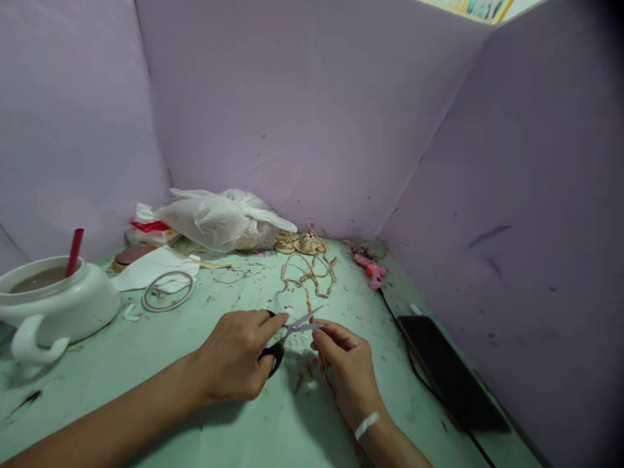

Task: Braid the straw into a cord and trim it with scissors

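My left hand (234,354) is closed round the black handles of a pair of scissors (292,331), whose blades stand apart and point right. My right hand (344,367) pinches a strand of brown jute twine (308,300) just at the blades. The twine runs away from me in loose loops (309,273) across the pale green table (195,403) to small woven jute pieces (297,244) by the back wall.
A white pot (53,305) with brown liquid and a red stick stands at left. Near it lie a wire ring (168,290), white paper and a plastic bag (219,221). A pink glue gun (370,268) and a dark phone (451,370) lie at right. Purple boards wall in the table.
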Motion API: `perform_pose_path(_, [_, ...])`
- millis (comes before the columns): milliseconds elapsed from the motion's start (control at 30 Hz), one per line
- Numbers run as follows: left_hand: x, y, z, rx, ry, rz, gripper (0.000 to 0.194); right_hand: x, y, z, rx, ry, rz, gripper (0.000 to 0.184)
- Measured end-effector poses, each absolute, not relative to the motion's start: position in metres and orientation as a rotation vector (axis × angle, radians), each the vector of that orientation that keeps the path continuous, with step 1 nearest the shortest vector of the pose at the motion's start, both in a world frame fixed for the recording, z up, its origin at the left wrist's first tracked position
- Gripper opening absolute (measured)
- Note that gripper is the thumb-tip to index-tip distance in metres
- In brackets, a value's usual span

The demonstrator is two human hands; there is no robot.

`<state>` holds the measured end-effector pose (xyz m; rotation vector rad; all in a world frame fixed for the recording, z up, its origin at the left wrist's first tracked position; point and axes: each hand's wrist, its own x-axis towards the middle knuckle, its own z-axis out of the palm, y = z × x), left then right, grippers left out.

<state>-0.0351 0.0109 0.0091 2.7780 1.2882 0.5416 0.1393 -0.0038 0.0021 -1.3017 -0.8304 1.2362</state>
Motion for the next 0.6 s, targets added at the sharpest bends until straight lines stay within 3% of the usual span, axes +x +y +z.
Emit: perform_pose_path(600, [-0.0335, 0.0096, 0.0092, 2.999, 1.349, 0.378, 0.052, 0.1388, -0.0052, -0.0034, -1.354, -1.054, 1.186, 0.024])
